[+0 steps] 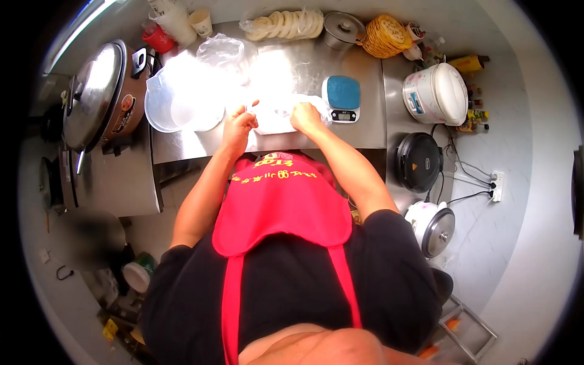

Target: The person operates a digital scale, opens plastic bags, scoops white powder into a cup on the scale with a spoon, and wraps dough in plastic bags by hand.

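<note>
A white, translucent plastic bag [277,121] lies on the steel table, partly washed out by glare. My right hand [308,117] is closed in a fist on the bag's right side, gripping the plastic. At the bag's left edge is my left hand [241,126], its fingers partly curled but apart, with nothing visible in them. Left of that hand stands a translucent plastic tub [163,106], beside another pale container blurred by bright light. A digital kitchen scale [342,94] with a blue top sits just right of my right hand.
Along the back stand a bag of pale round flatbreads [285,25], a lidded steel pot [344,30] and a stack of golden flat rounds [387,36]. A large lidded cooker [100,97] is at left. Right are a white cooker [435,94] and a black electric griddle [420,162].
</note>
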{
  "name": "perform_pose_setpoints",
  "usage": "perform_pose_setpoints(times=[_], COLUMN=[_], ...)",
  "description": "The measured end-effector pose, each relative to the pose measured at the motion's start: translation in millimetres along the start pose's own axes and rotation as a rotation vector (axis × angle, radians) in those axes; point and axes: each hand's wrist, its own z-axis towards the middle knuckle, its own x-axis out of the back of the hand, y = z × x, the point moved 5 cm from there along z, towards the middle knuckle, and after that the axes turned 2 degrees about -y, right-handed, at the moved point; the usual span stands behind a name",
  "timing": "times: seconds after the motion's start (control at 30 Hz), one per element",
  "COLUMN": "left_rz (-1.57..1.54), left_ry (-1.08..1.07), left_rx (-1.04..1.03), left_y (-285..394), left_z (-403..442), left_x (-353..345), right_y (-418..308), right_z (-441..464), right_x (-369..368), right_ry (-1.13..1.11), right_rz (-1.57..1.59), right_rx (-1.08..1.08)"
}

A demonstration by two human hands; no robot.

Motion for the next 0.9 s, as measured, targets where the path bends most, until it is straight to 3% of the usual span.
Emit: perform_pose_setpoints(times=[0.3,0.4,0.47,0.57,0.67,0.73,0.9], left_rz=[0.031,0.028,0.033,0.05,0.054,0.036,-0.018], left_ry=[0.02,0.009,0.005,0.021,0.036,0.026,0.018], left_rx=[0.022,0.014,0.007,0.016,0.012,-0.001,-0.02], left_y=[-0.7,0.5,0.9,2.4,3.0,-0.5,1.0], left_z=[4.1,3.2,4.7,3.7,4.2,4.3,5.7], left_x=[-0.8,-3.1,-5.0,-7.5,-3.0,-3.6,-7.7], right_y=[25.3,-2.5,-25.3,-38.5,0.2,14.3,-2.2], right_z=[11.7,-8.2,-4.1,1.2,6.5,3.9,3.3], right_x=[-0.9,24.8,7.0,-20.7,-10.0,13.6,22.3], right_ry=[-0.024,-0.09,-0.11,-0.132,-0.077,0.012,0.079], right_rz=[-0.037,-0.068,-0.066,-0.07,-0.082,-0.13,-0.215], right_rx=[0.019,0.044,0.153,0.143,0.072,0.146,0.192])
